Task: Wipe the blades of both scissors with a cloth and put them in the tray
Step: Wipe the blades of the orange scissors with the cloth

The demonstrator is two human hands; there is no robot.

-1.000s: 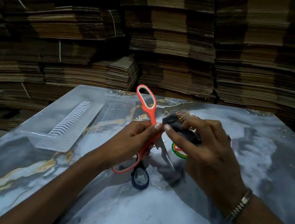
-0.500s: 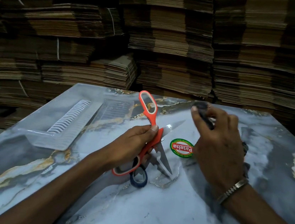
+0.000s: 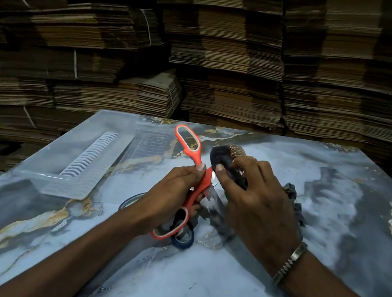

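The left hand (image 3: 172,190) has its fingers curled round the orange scissors (image 3: 194,185), blades spread open. The right hand (image 3: 255,200) pinches a dark cloth (image 3: 223,159) against a blade. Blue scissors (image 3: 182,239) lie on the marble table (image 3: 198,284) underneath. The clear tray (image 3: 83,171) sits at ten o'clock.

Dim indoor scene, muted colour. Soft overhead light; marble table (image 3: 234,288) brightest, pale sheen toward 6 o'clock. Cardboard stacks (image 3: 226,53) at 12 o'clock murky, deep shadow between bundles. Diffuse shadows under forearms. Wide-angle bowing at 3 and 9 o'clock edges. Slight motion blur on right hand (image 3: 257,200).
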